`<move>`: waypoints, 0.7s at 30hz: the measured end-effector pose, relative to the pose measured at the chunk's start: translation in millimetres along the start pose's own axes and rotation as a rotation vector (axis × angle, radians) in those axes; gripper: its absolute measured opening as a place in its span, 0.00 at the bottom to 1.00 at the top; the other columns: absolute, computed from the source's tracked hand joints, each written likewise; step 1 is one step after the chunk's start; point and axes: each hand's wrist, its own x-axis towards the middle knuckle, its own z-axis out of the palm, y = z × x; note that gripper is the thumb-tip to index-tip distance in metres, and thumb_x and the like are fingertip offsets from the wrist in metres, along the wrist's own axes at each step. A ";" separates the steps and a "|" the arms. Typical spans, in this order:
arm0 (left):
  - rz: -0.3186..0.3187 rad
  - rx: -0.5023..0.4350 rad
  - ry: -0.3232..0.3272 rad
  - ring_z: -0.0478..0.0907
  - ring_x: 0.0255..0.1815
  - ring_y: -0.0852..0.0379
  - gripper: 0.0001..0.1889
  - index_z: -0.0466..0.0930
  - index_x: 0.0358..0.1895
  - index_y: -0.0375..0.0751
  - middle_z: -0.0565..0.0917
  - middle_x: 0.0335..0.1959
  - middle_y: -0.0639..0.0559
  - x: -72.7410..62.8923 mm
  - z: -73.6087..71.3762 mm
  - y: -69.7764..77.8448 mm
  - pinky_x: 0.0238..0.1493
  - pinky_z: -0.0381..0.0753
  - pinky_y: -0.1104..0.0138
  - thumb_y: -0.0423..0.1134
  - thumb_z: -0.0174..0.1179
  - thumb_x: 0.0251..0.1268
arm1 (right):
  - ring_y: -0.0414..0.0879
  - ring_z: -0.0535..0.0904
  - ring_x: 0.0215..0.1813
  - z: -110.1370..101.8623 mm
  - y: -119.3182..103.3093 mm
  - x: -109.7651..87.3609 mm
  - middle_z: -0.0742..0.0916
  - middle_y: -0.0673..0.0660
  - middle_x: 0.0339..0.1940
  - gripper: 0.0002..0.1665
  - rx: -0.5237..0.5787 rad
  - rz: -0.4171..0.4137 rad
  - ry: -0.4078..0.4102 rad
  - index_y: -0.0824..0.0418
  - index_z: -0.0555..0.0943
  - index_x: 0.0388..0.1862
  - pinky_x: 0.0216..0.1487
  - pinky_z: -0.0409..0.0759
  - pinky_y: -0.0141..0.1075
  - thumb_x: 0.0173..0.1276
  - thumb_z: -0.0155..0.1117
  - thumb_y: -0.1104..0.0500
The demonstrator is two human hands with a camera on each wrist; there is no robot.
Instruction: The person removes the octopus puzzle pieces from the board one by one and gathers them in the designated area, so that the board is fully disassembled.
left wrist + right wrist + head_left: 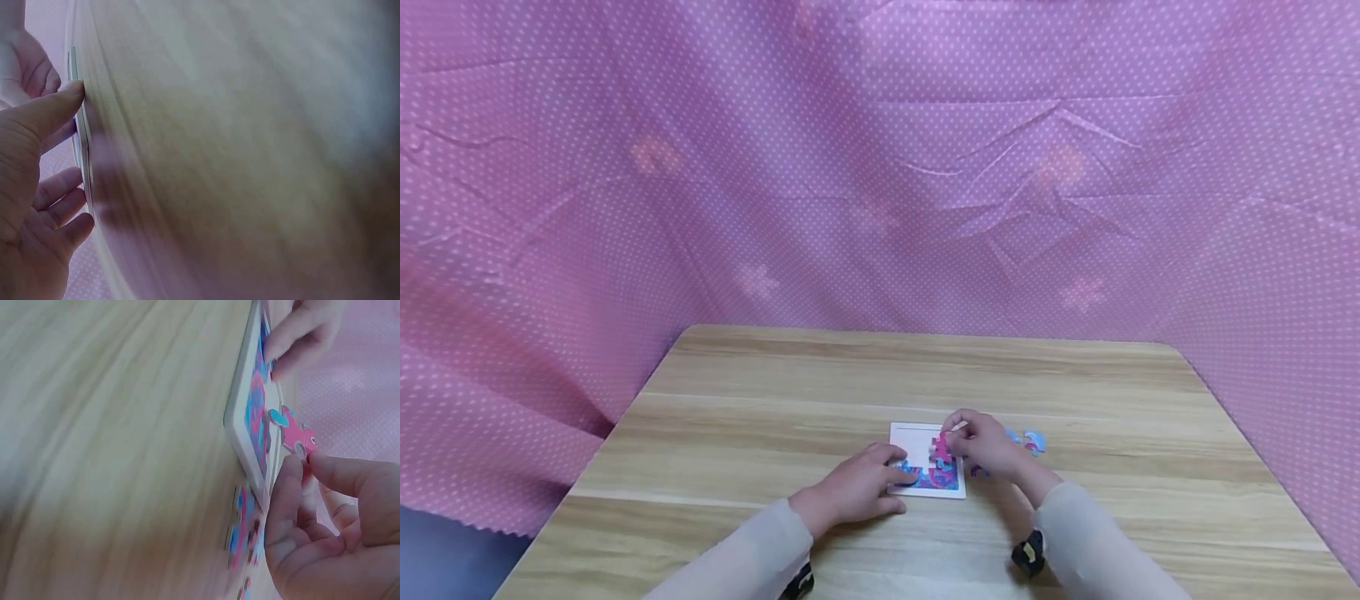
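1. The right hand [992,446] pinches a pink puzzle piece [292,432] between thumb and forefinger; the other fingers curl in behind.
2. That piece is flat and thin, knobbed along its outline, with a light-blue patch and a small eye-like dot. It is held tilted over the right part of the puzzle frame [238,403]; I cannot tell whether it touches anything below.
3. The frame is a shallow white board with a raised rim and squared corners. Fitted pieces [938,479] in pink, blue and purple fill its near strip, while plain white base shows farther back.
4. The left hand [861,485] lies at the frame's left side, fingers spread and loosely straight, some reaching over the rim onto the puzzle.
5. Loose pieces [1034,441], glossy blue and pink, lie on the worktop [760,425] just right of the frame, partly hidden by the right hand.
6. The worktop is pale wood with streaky grain and rounded far corners. A broad stretch of it runs between the frame and the far edge; both side edges are well apart from the hands.
7. Pink cloth [865,217], white-dotted, creased and faintly flowered, hangs beyond the far edge and along both sides.
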 end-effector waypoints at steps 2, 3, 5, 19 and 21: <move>-0.002 -0.001 -0.001 0.66 0.65 0.49 0.24 0.79 0.59 0.53 0.71 0.63 0.45 0.0 -0.4 -0.1 0.65 0.65 0.60 0.52 0.64 0.60 | 0.48 0.78 0.34 -5.0 2.6 -1.7 0.81 0.55 0.32 0.07 0.003 0.009 0.011 0.61 0.78 0.44 0.34 0.80 0.39 0.67 0.59 0.66; -0.003 -0.001 -0.001 0.66 0.65 0.49 0.24 0.79 0.59 0.53 0.71 0.63 0.45 -0.1 -0.6 -0.1 0.65 0.65 0.60 0.52 0.64 0.60 | 0.48 0.78 0.34 -7.2 3.4 -2.8 0.81 0.55 0.31 0.07 -0.006 0.009 0.023 0.61 0.78 0.44 0.35 0.80 0.39 0.67 0.59 0.66; -0.006 -0.001 -0.002 0.66 0.65 0.49 0.23 0.79 0.59 0.53 0.71 0.63 0.46 -0.2 -0.7 -0.2 0.65 0.65 0.60 0.52 0.64 0.60 | 0.48 0.78 0.33 -11.8 4.6 -5.8 0.81 0.55 0.31 0.08 -0.006 0.008 0.033 0.62 0.78 0.44 0.35 0.80 0.39 0.67 0.59 0.67; -0.024 -0.017 -0.004 0.64 0.66 0.49 0.24 0.78 0.59 0.54 0.71 0.64 0.47 -1.5 0.0 -1.8 0.66 0.64 0.59 0.53 0.64 0.60 | 0.48 0.80 0.32 -40.7 24.4 -23.7 0.81 0.57 0.30 0.10 0.016 0.008 0.079 0.69 0.77 0.44 0.32 0.83 0.41 0.63 0.60 0.70; -0.025 -0.021 -0.008 0.64 0.66 0.49 0.23 0.78 0.59 0.54 0.70 0.64 0.47 -1.8 -0.4 -1.8 0.66 0.64 0.59 0.53 0.64 0.60 | 0.47 0.80 0.32 -44.7 26.7 -26.0 0.81 0.56 0.30 0.10 -0.016 0.026 0.093 0.68 0.78 0.44 0.32 0.82 0.40 0.63 0.61 0.69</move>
